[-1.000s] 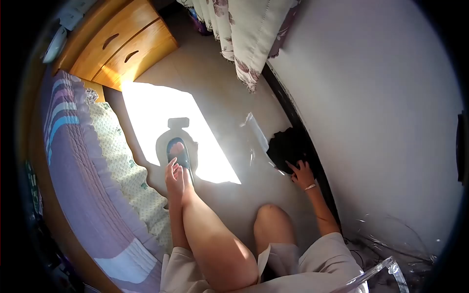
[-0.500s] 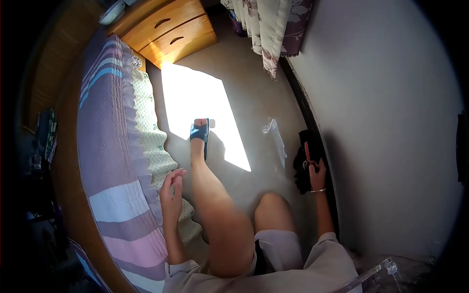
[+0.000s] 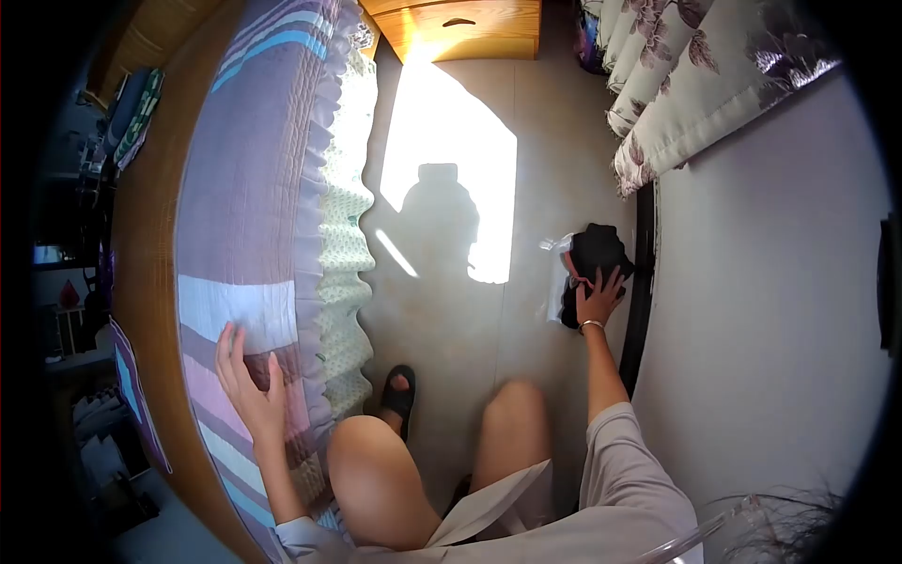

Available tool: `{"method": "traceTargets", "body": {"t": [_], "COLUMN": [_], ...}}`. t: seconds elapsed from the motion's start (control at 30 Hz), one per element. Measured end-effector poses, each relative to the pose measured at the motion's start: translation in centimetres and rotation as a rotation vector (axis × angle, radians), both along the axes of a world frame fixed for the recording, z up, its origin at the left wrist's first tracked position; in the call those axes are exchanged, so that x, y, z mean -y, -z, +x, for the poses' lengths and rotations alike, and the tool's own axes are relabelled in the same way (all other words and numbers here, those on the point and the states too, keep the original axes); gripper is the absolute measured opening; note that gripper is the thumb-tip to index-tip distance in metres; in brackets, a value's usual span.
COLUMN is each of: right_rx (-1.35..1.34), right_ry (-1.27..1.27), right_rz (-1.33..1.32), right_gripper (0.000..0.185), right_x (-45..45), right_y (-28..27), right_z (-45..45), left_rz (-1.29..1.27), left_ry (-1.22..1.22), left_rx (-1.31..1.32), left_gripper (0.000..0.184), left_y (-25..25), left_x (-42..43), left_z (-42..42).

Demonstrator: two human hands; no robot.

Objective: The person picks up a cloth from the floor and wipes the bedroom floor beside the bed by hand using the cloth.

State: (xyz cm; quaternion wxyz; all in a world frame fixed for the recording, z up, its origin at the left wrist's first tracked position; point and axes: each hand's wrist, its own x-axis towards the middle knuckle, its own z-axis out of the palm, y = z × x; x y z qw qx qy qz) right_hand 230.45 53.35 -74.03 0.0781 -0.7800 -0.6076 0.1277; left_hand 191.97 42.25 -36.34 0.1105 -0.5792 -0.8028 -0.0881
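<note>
My right hand (image 3: pixel 599 298), with a bracelet at the wrist, rests on a bundle of black cloth (image 3: pixel 598 248) on the floor beside the wall. A thin red item (image 3: pixel 570 267) shows at the cloth's left edge, near my fingertips; whether the fingers grip anything is hidden. Under and left of the cloth lies a clear plastic wrapper (image 3: pixel 554 291). Over the striped bedspread (image 3: pixel 246 207) my left hand (image 3: pixel 252 381) is held with its fingers apart and nothing in them.
A wooden drawer unit (image 3: pixel 489 30) stands at the far end. Floral curtains (image 3: pixel 700 85) hang at the upper right. A sunlit patch lies on the floor (image 3: pixel 451 320). My foot in a dark slipper (image 3: pixel 399 395) is beside the bed. A clear plastic frame (image 3: pixel 700 538) is at the lower right.
My left hand has moved left, from beside my leg to over the bed. The black cloth now lies against the wrapper, with my right hand on it. My outstretched leg has drawn back; the view has turned.
</note>
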Motion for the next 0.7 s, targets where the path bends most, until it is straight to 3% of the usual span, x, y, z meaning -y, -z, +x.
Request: {"method": "traceTargets", "body": {"t": [0.17,0.23,0.33,0.4,0.47,0.57,0.63,0.7], "right_rx": [0.065,0.058,0.017,-0.01,0.016,-0.11,-0.334,-0.504], "right_ry": [0.006,0.03,0.055,0.084,0.014,-0.306,-0.69,-0.807], "right_rz": [0.036,0.089,0.145,0.153,0.188,0.185,0.184,-0.031], "right_gripper": [0.054,0.051,0.051,0.055,0.055,0.051,0.05,0.052], "right_x": [-0.3,-0.4,-1.4,-3.1,-5.8,-6.1,-1.7,5.6], "right_y": [0.5,0.6,1.1,1.9,2.7,2.6,0.9,-0.6], "right_z": [0.0,-0.4,-0.6,-1.2,-3.6,-11.4,-17.5,-22.7], "left_rz": [-0.01,-0.047,-0.14,-0.144,-0.354,-0.407,-0.413,-0.463], "left_ry": [-0.264,-0.124,-0.009,0.006,0.096,-0.056,-0.128,-0.428], "left_rx": [0.15,-0.048,-0.086,0.27,0.378,0.447,0.474,0.542], "left_gripper": [0.048,0.044,0.04,0.04,0.043,0.057,0.064,0.074], "left_y": [2.8,4.8,9.9,13.7,17.6,26.8,32.2,34.4], "left_x": [1.8,3.3,6.1,6.8,8.0,13.3,17.4,20.6], "left_z": [-1.5,0.0,0.3,1.3,3.0,4.2,6.1,8.5]}}
